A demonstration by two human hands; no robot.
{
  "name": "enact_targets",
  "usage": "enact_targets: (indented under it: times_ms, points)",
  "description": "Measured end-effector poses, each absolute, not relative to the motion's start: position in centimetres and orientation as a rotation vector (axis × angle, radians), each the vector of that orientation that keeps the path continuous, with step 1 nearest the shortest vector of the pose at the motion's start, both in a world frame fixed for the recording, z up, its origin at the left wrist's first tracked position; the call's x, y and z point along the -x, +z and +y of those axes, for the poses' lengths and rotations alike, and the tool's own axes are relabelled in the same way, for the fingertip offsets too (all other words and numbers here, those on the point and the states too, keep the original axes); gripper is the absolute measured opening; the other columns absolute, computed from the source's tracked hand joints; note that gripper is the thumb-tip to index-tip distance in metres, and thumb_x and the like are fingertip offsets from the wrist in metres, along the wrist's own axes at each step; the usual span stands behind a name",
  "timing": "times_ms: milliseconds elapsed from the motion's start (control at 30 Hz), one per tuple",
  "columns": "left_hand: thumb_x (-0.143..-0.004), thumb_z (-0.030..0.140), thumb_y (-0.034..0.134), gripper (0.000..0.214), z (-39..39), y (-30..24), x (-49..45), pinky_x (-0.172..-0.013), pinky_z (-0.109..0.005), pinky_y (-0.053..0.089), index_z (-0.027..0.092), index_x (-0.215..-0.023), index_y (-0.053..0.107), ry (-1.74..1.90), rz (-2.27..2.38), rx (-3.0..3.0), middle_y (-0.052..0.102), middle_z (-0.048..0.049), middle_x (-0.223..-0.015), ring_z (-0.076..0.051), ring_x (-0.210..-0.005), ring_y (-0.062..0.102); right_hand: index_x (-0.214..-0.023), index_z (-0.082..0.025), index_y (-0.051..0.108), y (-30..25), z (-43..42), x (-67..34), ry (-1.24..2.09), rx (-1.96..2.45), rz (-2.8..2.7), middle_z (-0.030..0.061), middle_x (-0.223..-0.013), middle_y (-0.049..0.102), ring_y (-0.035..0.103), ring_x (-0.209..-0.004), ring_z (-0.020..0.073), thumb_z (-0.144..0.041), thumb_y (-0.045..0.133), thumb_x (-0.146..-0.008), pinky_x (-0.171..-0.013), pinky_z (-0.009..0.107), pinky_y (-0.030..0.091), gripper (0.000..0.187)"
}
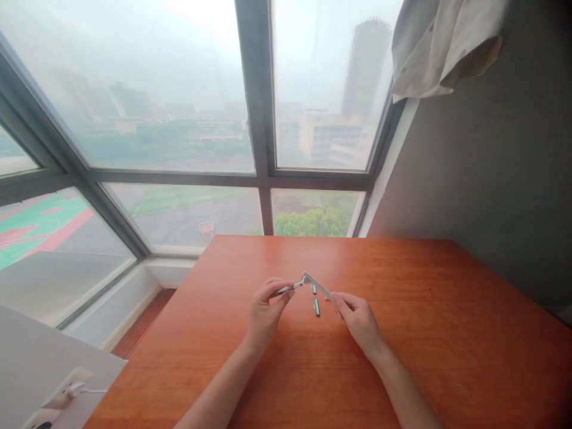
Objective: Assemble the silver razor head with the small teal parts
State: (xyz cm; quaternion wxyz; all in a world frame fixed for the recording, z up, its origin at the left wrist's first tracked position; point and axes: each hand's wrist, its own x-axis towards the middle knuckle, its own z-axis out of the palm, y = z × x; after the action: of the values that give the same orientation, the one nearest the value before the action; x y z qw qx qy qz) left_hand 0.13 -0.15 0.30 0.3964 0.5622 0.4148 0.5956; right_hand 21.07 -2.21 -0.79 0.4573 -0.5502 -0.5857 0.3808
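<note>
My left hand (268, 304) is closed, thumb and fingers pinching the dark handle of what looks like a razor (298, 284), its silver head pointing right. From the other side, my right hand (355, 313) grips a flat, light grey strip (320, 288) that slants up to meet the silver head. Whether the strip and the head are joined, I cannot tell. Below them on the table lie two small dark-and-teal pieces resembling razor cartridges, a nearer one (317, 307) and a farther one (313, 289) partly behind the strip.
Both forearms extend over a reddish-brown wooden table (420, 280). Large grey-framed windows (263, 179) stand behind its far edge. Pale cloth (442, 47) hangs at the upper right beside a grey wall. A wall socket (69, 387) with a white plug is low on the left.
</note>
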Motion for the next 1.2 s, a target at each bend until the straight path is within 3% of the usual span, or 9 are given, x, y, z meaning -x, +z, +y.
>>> enact_targets:
  times_ms: [433,633,800,1200]
  points:
    - [-0.075,0.027,0.070,0.013,-0.20,0.20,-0.02,-0.076,-0.027,0.050,0.020,-0.085,0.073,1.528,1.076,-1.436,0.067,-0.0050,-0.086,-0.018,-0.082,0.063,-0.081,-0.012,0.073,-0.93,-2.22,-21.14,0.944,1.345,-1.459,-0.0027,-0.054,0.037,0.038,-0.052,0.0124,-0.050,0.045,-0.087,-0.050,0.024,0.028,0.047]
    - [-0.073,0.029,0.072,0.021,0.20,-0.21,0.14,-0.076,-0.027,0.049,0.018,-0.091,0.073,1.536,1.115,-1.229,0.072,-0.0061,-0.088,-0.019,-0.084,0.063,-0.078,-0.012,0.073,-1.00,-2.10,-21.33,0.843,1.363,-1.423,-0.0004,-0.055,0.046,0.047,-0.057,0.0150,-0.052,0.047,-0.086,-0.056,0.025,0.036,0.048]
    - [-0.071,0.032,0.074,0.025,0.19,0.14,0.08,-0.076,-0.028,0.049,0.018,-0.091,0.073,1.479,1.092,-1.113,0.072,-0.0048,-0.083,-0.017,-0.079,0.062,-0.093,-0.016,0.073,-0.76,-2.17,-21.30,0.859,1.245,-1.452,0.0041,-0.077,0.063,0.057,-0.074,0.0186,-0.047,0.054,-0.085,-0.065,0.025,0.043,0.037]
    - [-0.073,0.035,0.072,0.026,0.21,-0.23,0.03,-0.072,-0.027,0.046,0.017,-0.093,0.072,1.370,1.037,-1.102,0.071,-0.0049,-0.078,-0.016,-0.075,0.060,-0.096,-0.019,0.071,-0.81,-2.11,-21.28,0.758,1.158,-1.475,0.0044,-0.084,0.066,0.059,-0.080,0.0182,-0.039,0.055,-0.087,-0.069,0.025,0.046,0.027]
